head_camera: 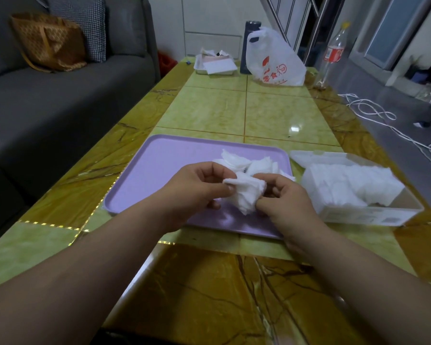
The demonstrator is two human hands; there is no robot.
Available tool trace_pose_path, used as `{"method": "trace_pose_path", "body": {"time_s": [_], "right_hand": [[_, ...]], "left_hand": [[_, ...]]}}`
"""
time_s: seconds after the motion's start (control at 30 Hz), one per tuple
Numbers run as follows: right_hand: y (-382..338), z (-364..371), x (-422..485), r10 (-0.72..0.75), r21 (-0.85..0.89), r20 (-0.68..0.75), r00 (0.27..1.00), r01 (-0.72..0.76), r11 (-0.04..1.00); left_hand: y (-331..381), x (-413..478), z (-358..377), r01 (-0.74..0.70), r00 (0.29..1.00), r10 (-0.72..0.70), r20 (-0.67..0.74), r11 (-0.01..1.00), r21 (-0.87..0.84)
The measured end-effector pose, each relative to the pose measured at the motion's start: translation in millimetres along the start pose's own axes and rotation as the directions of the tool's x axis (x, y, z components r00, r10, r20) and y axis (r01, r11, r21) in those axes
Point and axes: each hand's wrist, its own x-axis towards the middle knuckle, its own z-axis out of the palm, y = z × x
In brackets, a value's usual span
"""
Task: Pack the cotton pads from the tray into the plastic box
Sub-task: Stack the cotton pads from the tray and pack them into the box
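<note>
A lilac tray [159,160] lies on the table in front of me. Loose white cotton pads [237,161] are heaped at its right side. Above the tray's near half, my left hand [197,192] and my right hand [286,197] together hold a bunch of cotton pads [246,192], fingers pinched on its left and right edges. To the right of the tray stands the clear plastic box [373,214], with a row of stacked pads [346,185] filling most of it; its near right end shows a gap. The box lid [306,155] lies open behind it.
The table [234,110] is glossy green and brown tile. At its far end are a white plastic bag [274,58], a dark flask [250,46], a small tray with papers [215,64] and a bottle [334,51]. A grey sofa [60,95] runs along the left; white cables [383,118] lie on the floor to the right.
</note>
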Motion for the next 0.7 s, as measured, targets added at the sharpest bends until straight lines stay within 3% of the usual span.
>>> {"method": "trace_pose_path", "body": {"time_s": [0.23, 0.43, 0.6, 0.7], "right_hand": [[2, -2, 3, -0.015, 0.0, -0.017, 1.0, 0.015, 1.0], [-1, -1, -1, -0.051, -0.034, 0.025, 0.998, 0.052, 0.998], [-11, -1, -6, -0.025, 0.059, 0.131, 0.991, 0.017, 0.998], [-9, 0, -9, -0.063, -0.14, 0.122, 0.991, 0.08, 0.987]], "left_hand": [[-7, 2, 2, -0.058, 0.993, 0.081, -0.09, 0.97, 0.234], [-7, 4, 7, -0.089, 0.981, 0.133, -0.141, 0.956, 0.281], [-7, 2, 7, -0.065, 0.985, 0.108, -0.135, 0.954, 0.291], [-7, 1, 5, -0.043, 0.987, 0.088, -0.136, 0.952, 0.303]]}}
